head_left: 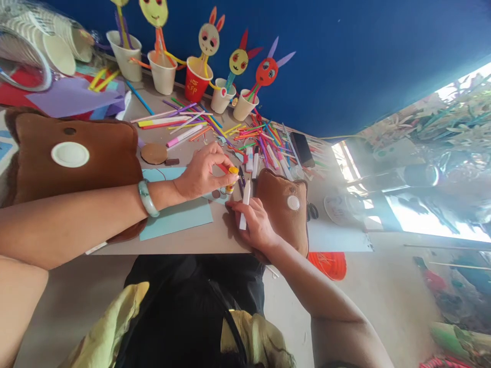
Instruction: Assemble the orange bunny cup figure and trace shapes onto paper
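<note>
My left hand point(207, 171), with a bracelet at its wrist, reaches over the middle of the table. Its thumb and fingertips close on a small yellow bottle point(231, 187). Close by, my right hand point(258, 225) grips a white marker point(244, 207), tip pointing up. Light blue paper point(180, 220) lies under and beside my left forearm. A smaller blue piece with a dark round spot point(216, 194) is below the left fingertips. Dark pens point(241, 179) lie between the hands. A brown cardboard disc point(154, 153) rests behind the left wrist.
Brown plush cushions lie at left point(107, 143) and right point(282, 204). Paper cups point(163, 74) holding face puppets line the blue wall point(326, 61). Markers and coloured sticks point(264, 135) are strewn in front, with a phone point(302, 149) at right. A red basket point(329, 266) sits below the table.
</note>
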`<action>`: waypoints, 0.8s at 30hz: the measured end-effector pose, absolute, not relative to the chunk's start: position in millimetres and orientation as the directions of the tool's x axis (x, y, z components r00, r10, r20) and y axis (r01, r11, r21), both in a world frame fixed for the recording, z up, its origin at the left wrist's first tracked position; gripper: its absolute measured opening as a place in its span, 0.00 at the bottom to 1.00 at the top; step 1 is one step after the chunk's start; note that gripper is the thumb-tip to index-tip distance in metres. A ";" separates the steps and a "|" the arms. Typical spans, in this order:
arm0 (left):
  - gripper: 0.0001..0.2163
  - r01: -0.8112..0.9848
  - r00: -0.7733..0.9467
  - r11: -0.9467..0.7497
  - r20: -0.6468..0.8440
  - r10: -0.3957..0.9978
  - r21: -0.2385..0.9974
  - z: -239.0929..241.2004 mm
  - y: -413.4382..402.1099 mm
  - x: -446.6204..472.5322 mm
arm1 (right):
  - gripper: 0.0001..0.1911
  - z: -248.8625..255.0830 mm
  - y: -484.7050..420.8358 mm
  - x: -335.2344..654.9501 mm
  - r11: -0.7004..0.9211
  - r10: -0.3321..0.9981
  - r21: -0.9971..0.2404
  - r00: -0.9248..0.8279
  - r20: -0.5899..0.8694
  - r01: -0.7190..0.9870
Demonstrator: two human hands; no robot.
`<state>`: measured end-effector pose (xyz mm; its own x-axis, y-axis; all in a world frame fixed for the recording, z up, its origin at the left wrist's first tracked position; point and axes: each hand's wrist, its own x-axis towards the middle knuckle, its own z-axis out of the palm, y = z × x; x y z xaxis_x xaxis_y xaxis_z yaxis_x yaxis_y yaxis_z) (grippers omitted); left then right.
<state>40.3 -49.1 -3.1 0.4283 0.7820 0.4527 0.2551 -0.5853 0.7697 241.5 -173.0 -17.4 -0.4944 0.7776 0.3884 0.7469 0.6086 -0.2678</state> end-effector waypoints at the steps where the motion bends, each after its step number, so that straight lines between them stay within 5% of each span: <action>1: 0.08 0.252 0.428 -0.585 0.453 0.782 0.771 -2.9 -49.6 40.5 | 0.17 -17.9 -173.2 241.9 0.602 0.785 -0.276 -0.490 0.380 0.749; 17: 0.07 0.155 0.317 -0.550 0.486 0.814 0.820 4.8 -52.8 39.2 | 0.13 -14.5 -172.4 237.7 0.568 0.814 -0.393 -0.425 0.395 0.723; 24: 0.07 0.200 0.426 -0.558 0.441 0.790 0.806 -2.9 -49.6 40.5 | 0.12 -14.9 -172.6 238.6 0.557 0.821 -0.379 -0.422 0.385 0.739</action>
<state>40.5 -49.6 -2.9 0.4257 0.7899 0.4413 0.1996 -0.5577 0.8057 238.6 -172.6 -14.9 -0.4217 0.8210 0.3849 0.7386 0.5573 -0.3793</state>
